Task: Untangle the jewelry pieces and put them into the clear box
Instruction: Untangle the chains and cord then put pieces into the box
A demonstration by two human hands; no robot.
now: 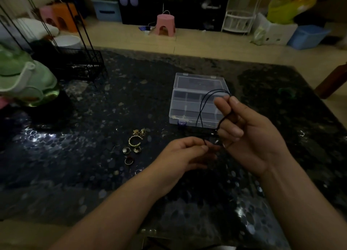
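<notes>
A black cord necklace (pixel 201 109) loops up in front of the clear box (pixel 195 99), which sits open on the dark table with divided compartments. My right hand (pixel 242 129) holds the cord's loop pinched between thumb and fingers, raised above the table. My left hand (pixel 185 154) pinches the cord's lower end just left of the right hand. A gold bangle (pixel 134 141), a small gold chain (pixel 139 132) and several rings (pixel 129 155) lie on the table to the left of my hands. A small piece lies in the box's front compartment.
A black wire rack (pixel 82 62) stands at the table's back left beside a green and white kettle-like pot (pixel 28 81). A green ring-shaped object (pixel 286 91) lies at the right. Stools and bins stand on the floor beyond the table.
</notes>
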